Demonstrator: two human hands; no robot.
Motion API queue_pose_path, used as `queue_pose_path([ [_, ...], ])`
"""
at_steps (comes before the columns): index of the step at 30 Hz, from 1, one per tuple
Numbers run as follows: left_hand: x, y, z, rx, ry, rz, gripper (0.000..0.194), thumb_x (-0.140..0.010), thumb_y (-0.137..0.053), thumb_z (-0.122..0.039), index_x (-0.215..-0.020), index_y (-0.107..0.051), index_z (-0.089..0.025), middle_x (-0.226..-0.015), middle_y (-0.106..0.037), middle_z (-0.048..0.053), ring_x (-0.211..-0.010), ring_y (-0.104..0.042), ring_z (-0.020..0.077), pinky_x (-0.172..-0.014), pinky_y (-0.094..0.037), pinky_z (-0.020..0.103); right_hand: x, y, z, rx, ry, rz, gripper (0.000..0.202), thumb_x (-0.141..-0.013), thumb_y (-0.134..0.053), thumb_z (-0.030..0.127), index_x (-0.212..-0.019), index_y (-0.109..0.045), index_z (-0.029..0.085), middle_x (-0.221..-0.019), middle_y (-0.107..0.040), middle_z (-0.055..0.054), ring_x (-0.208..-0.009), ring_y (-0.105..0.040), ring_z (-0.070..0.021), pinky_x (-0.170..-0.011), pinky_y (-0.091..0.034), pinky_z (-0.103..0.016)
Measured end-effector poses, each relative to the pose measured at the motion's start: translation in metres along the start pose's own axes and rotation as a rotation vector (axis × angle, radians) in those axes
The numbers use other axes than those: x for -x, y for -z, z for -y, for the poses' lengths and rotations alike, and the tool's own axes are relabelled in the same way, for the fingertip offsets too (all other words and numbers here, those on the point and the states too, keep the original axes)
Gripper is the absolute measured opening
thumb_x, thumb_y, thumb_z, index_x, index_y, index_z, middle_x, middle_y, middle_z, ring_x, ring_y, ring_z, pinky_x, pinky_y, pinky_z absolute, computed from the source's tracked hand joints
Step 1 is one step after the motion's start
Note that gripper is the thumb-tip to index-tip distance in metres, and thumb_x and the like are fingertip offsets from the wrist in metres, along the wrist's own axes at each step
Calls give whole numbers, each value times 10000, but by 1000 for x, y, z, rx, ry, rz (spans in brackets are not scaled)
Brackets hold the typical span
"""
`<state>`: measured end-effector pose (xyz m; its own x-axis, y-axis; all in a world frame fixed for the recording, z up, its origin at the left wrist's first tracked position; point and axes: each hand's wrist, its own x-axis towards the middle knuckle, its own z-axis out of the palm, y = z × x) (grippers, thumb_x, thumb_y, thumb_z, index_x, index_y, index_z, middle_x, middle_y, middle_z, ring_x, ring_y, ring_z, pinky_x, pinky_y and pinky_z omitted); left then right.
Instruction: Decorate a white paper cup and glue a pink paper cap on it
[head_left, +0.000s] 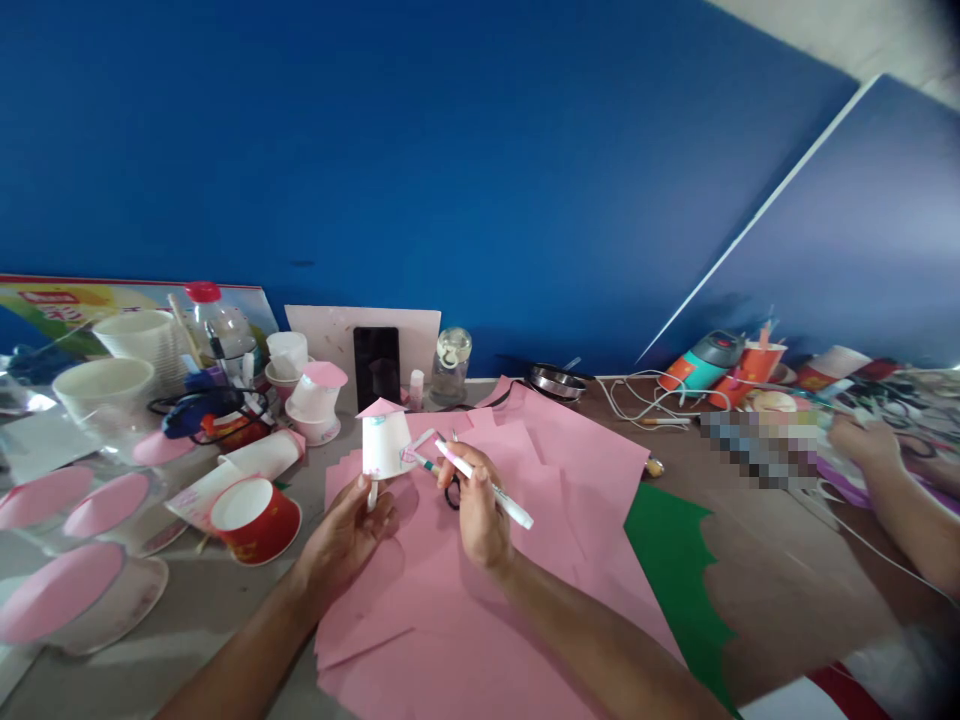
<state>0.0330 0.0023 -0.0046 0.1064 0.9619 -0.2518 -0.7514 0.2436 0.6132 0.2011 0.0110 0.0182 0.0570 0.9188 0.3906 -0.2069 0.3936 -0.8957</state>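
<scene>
My left hand [345, 535] is closed on a small white paper cup [383, 446], turned upside down, with a pink paper cone on top and small coloured drawings on its side. A short white piece sticks out below the cup by my fingers; its kind is unclear. My right hand [481, 515] grips a white marker [516, 508], tip pointing towards the cup. Another thin pen-like thing with coloured bands lies close to the right fingers. Both hands are above stacked pink paper sheets [450, 590]. Black scissor handles [451, 492] show partly behind my right hand.
Pink-topped cups [64, 595] and a red paper cup [257, 520] stand at left. A phone [376, 365] leans upright near a glass jar [452, 365]. Tape [556, 382], green paper [675, 580] and cables lie right, where another person's hand [870, 445] works.
</scene>
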Motion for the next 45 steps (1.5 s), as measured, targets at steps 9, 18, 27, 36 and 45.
queue_pose_path([
  [9, 0, -1, 0, -24, 4, 17, 409, -676, -868, -378, -636, -508, -189, -518, -389, -98, -486, -378, 73, -516, -401, 230, 4, 1, 9, 42, 93, 105, 399, -979, -444, 508, -1037, -731, 238, -749, -615, -35, -677, -570, -186, -656, -472, -345],
  [18, 0, -2, 2, -127, -56, 14, 265, -713, -847, -317, -768, -626, -180, -656, -524, -51, -576, -450, 94, -586, -422, 229, 3, -5, 14, 135, 140, 156, 287, -971, -504, 413, -994, -748, 263, -702, -636, -18, -678, -596, -187, -733, -510, -364],
  [27, 2, -5, 3, -277, -144, 98, 285, -772, -786, -394, -759, -606, -173, -612, -437, -55, -573, -333, 104, -558, -342, 241, 3, -1, 12, 191, 143, 201, 283, -987, -470, 373, -1025, -716, 238, -729, -639, -23, -664, -588, -168, -654, -489, -306],
  [36, -3, 2, 6, -295, -139, 81, 304, -794, -756, -428, -799, -569, -189, -630, -407, -63, -589, -297, 108, -556, -312, 239, 1, -3, 11, 248, 213, 203, 279, -975, -457, 344, -922, -694, 205, -625, -598, 5, -621, -599, -159, -765, -529, -337],
  [45, -2, 2, 7, -334, -136, 71, 323, -782, -758, -454, -832, -583, -188, -632, -414, -64, -586, -301, 109, -551, -308, 236, 0, -2, 5, 187, 165, 155, 283, -974, -472, 353, -904, -697, 195, -639, -610, -1, -580, -586, -141, -631, -516, -285],
])
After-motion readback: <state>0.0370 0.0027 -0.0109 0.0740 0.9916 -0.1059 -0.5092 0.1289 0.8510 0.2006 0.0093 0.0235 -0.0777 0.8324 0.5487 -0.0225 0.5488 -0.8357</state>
